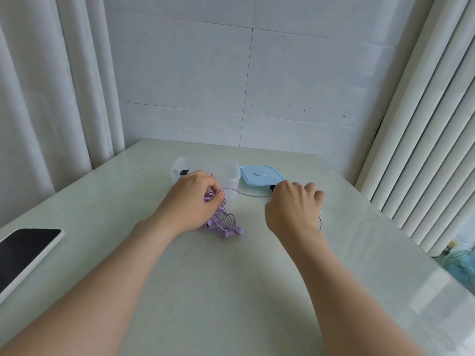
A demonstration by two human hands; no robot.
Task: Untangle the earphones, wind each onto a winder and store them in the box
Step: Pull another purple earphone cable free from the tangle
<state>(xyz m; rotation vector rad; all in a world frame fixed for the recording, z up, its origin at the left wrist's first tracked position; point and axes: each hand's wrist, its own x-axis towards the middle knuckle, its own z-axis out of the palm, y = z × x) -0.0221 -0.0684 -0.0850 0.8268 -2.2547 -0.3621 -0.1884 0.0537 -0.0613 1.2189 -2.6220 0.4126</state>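
the purple earphones [223,222] were gripped as a tangled bundle in the curled fingers of the left hand [192,199], just in front of the clear box [231,170], seemingly so that the knot was anchored; one strand was drawn across to the right hand [293,209], which was closed round a small dark piece [272,187], probably a winder, beside the blue lid [259,176]; the earbuds were seen below the left hand, against the table [231,291].

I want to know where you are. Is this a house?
Probably a room at home: a pale table against a tiled wall, white curtains beside it, a small fan lower right.
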